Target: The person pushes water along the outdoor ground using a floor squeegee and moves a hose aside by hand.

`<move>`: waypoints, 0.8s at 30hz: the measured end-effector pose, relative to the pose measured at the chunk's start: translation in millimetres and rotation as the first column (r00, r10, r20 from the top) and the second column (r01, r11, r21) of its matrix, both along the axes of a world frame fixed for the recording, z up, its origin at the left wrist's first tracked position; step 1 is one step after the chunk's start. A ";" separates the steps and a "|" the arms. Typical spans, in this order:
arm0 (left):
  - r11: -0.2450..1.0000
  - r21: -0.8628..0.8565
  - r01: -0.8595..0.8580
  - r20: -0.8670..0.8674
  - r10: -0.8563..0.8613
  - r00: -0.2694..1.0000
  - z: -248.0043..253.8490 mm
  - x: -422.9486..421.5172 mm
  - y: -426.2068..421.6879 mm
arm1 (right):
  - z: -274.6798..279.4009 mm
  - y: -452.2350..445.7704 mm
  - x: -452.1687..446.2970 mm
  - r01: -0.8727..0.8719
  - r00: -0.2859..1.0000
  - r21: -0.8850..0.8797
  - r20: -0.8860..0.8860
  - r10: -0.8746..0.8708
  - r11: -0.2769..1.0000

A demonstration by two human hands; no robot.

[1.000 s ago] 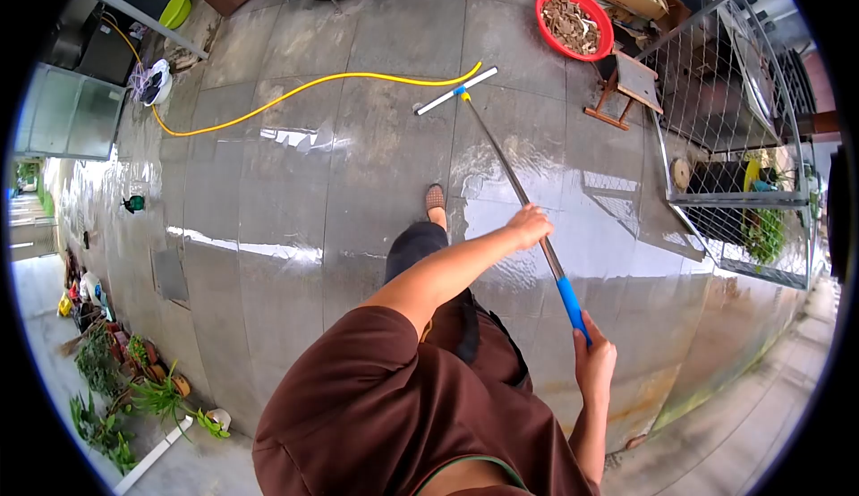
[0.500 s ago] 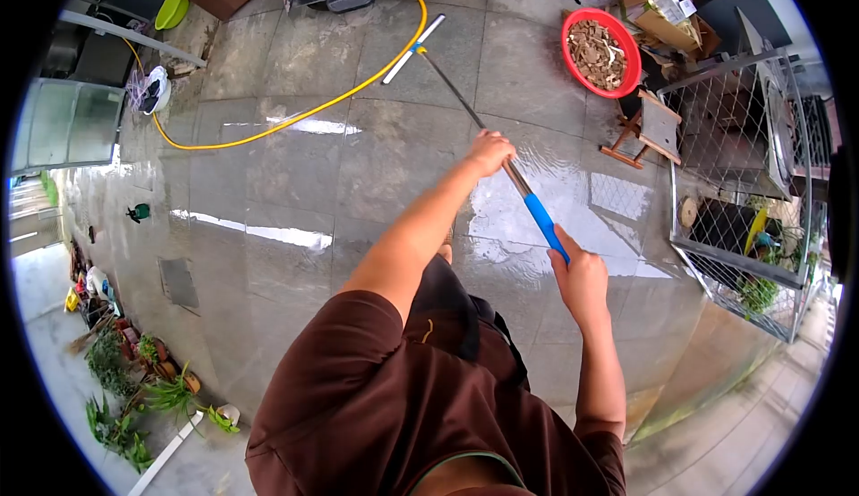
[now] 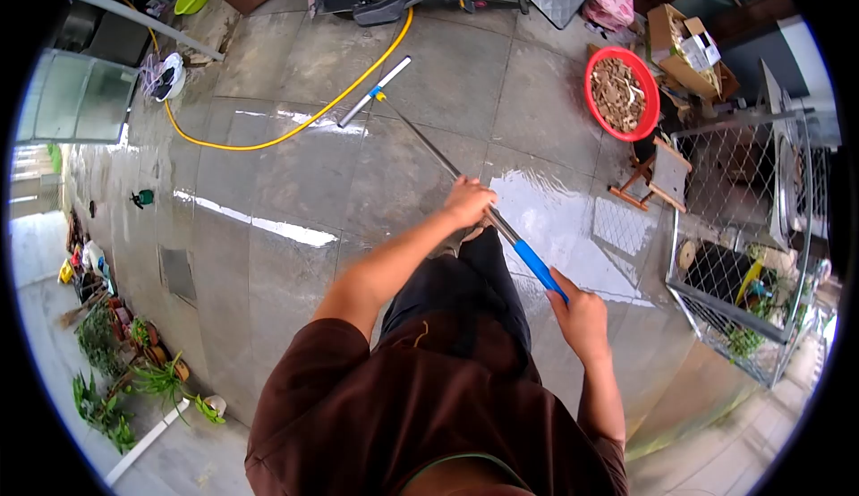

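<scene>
Left hand wraps the steel pole at frame centre, right hand clamps the blue grip lower and to the right; squeegee head sits upper centre, just right of the yellow hose. Judged part-way: floor around the head looks damp without standing water, while a glossy water sheet right of centre and a bright wet streak to the left appear unswept.
</scene>
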State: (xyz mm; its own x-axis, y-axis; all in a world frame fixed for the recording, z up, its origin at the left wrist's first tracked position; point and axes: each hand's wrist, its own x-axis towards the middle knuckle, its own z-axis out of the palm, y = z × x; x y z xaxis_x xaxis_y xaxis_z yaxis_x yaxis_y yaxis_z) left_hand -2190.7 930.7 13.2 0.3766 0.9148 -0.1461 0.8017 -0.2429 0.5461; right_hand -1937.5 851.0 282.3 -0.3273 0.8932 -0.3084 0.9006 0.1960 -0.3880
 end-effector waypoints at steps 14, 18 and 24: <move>0.980 -0.136 -0.144 -0.079 0.134 0.988 -9.8 -86.3 128.1 | -29.2 179.5 -58.9 -0.215 0.976 -0.019 -0.030 0.215 0.976; 0.977 -0.158 -0.140 -0.103 0.125 0.987 21.1 -62.0 152.9 | 11.7 219.2 -46.5 -0.151 0.988 -0.041 -0.032 0.150 0.988; 0.987 -0.001 -0.161 0.186 0.158 0.970 64.7 -16.9 195.0 | 102.9 254.4 -48.0 -0.121 0.992 0.043 0.040 0.120 0.992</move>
